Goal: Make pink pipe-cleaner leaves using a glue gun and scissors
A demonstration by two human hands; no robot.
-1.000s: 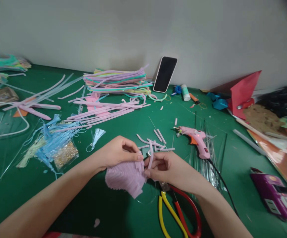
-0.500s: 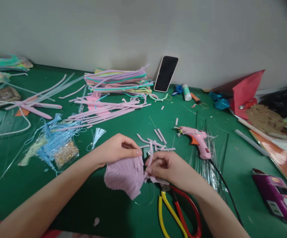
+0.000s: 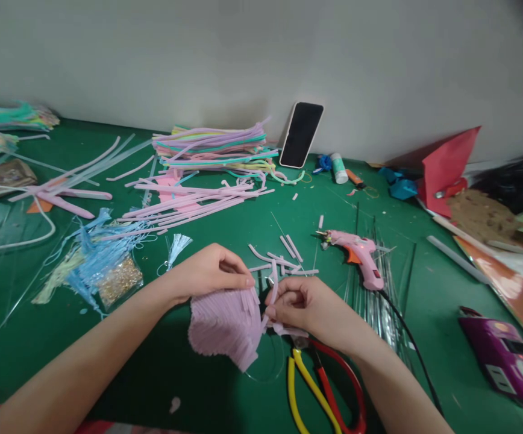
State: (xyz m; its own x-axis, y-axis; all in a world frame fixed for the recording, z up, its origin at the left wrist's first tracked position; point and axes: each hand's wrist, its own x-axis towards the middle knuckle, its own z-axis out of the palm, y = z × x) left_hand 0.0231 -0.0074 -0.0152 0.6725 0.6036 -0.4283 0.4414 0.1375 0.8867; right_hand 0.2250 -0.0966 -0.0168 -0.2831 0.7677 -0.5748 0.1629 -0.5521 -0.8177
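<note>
Low over the green table (image 3: 198, 386), both my hands work on a fan-shaped piece of lilac strips joined side by side (image 3: 225, 328). My left hand (image 3: 209, 272) is closed on its upper edge, thumb and fingers pinched together. My right hand (image 3: 300, 304) is closed at its right edge, pinching a short lilac strip (image 3: 274, 278) that stands upright against the piece. A thin clear loop of wire hangs below the piece.
Yellow- and red-handled cutters (image 3: 320, 380) lie under my right wrist. A pink glue gun (image 3: 358, 256) with a black cord lies to the right beside thin wires. Cut strips (image 3: 284, 256), pastel strip piles (image 3: 211, 150), a phone (image 3: 300, 134), blue tassels (image 3: 94, 253) and a purple box (image 3: 505, 358) surround me.
The lilac piece has shifted slightly left and down between my hands. My right fingers have curled tighter round the short strip. Nothing else on the table has moved.
</note>
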